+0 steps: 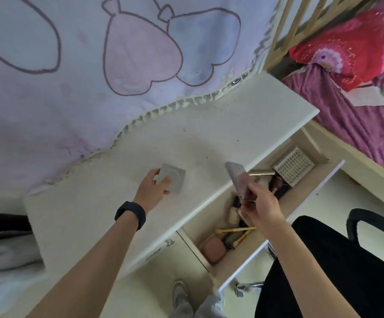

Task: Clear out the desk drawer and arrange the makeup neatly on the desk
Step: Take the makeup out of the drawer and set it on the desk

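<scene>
On the desk (209,134), square compact (175,177) within left grip (154,189); palette (238,177) within right grip (262,205) (above drawer (241,252)).

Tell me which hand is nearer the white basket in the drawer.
Right. The right hand, holding a flat case, is over the drawer near the basket; the left hand is over the desk, holding a square compact.

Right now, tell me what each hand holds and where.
Left hand: square grey compact, by its left edge. Right hand: flat pinkish case, by its lower end.
</scene>
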{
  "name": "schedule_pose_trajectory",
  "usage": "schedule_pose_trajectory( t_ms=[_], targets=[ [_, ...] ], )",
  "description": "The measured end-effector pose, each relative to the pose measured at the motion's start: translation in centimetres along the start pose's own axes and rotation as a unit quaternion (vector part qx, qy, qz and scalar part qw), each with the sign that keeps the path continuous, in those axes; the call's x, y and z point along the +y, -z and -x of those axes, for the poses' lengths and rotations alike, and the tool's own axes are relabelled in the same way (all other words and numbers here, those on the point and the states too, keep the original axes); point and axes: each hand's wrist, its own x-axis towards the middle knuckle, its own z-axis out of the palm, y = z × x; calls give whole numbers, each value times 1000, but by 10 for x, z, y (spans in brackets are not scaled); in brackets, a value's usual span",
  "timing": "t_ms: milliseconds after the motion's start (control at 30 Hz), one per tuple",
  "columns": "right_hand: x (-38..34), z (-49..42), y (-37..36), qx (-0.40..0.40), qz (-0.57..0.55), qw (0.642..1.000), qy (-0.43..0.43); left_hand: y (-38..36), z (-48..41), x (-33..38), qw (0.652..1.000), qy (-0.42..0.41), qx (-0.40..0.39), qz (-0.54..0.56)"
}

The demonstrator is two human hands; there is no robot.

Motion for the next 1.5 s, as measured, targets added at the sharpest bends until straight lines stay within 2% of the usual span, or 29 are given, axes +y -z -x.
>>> schedule_pose_trajectory(
  t_ms=[133, 233, 400, 467, 567, 767, 833, 967, 1000, 1067, 1400, 1500],
  targets=[
    [13, 3, -71, -79, 198, 975, 60, 76, 12, -37, 998, 8, 53, -32],
    [24, -1, -132, -165, 344, 918, 107, 128, 18, -63, 994, 21, 88, -68],
    [36, -8, -220, -217, 472, 838, 167, 180, 24, -100, 972, 25, 166, -164],
    [40, -10, -244, -208, 530, 796, 205, 190, 24, -109, 964, 36, 184, -189],
    [52, -9, -271, -145, 594, 740, 280, 200, 28, -115, 954, 44, 200, -218],
    [67, 0, -279, -51, 626, 675, 388, 202, 40, -119, 936, 1, 168, -309],
    [73, 5, -276, -64, 632, 651, 415, 204, 40, -121, 921, -28, 155, -357],
    [79, 7, -272, -128, 717, 529, 435, 210, 32, -123, 904, -55, 133, -403],
    [80, 6, -273, -142, 730, 508, 434, 211, 30, -125, 903, -58, 134, -403],
    [82, 2, -278, -163, 738, 493, 431, 216, 26, -127, 907, -58, 145, -392],
    [82, -1, -332, -272, 719, 495, 405, 244, 2, -119, 923, -16, 159, -351],
    [85, 3, -352, -288, 721, 483, 405, 249, -3, -117, 919, -4, 167, -356]
  ],
)
